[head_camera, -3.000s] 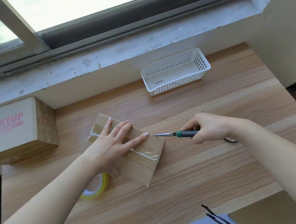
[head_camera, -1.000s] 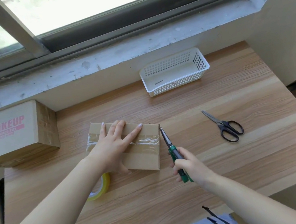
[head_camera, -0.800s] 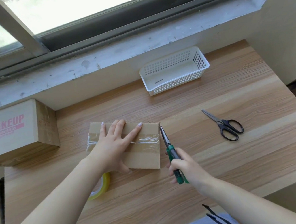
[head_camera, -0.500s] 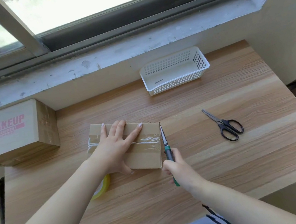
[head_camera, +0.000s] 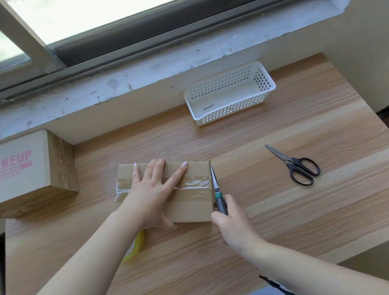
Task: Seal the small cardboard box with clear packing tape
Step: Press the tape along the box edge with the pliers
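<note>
**A:** Start at your left. What's there, and what are your hands doing?

**B:** At the far left of the wooden bench (head_camera: 325, 216) sits a large brown cardboard carton printed MAKEUP in pink (head_camera: 15, 174). Just right of it, near the middle of the bench, lies the small plain brown cardboard box (head_camera: 192, 210). Your left hand (head_camera: 154, 191) lies flat and spread on its lid, fingers apart, pressing down, gripping nothing. A yellow-cored roll of clear tape (head_camera: 135, 247) peeks out from under that forearm.

**A:** And the right side?

**B:** Your right hand (head_camera: 232, 225) is closed around the green-handled cutting tool (head_camera: 217, 189); its metal blade runs along the box's right edge, where the clear packing tape strip (head_camera: 194, 185) ends. Whether it is a knife or a second pair of scissors I cannot tell.

**A:** How do I do the cut well?

**B:** Keep your left palm firm so the box doesn't slide, keep those fingertips back from the edge, and I'd draw the blade tight against the cardboard corner so the tape parts cleanly without tearing.

**A:** How does the box look?

**B:** The lid is closed; a glossy, slightly wrinkled band runs across it from left end to right. It probably wants smoothing after the cut.

**A:** Further right?

**B:** Black-handled scissors (head_camera: 297, 167) lie well apart on the bench, and a white perforated plastic basket (head_camera: 231, 111) stands at the back.
</note>
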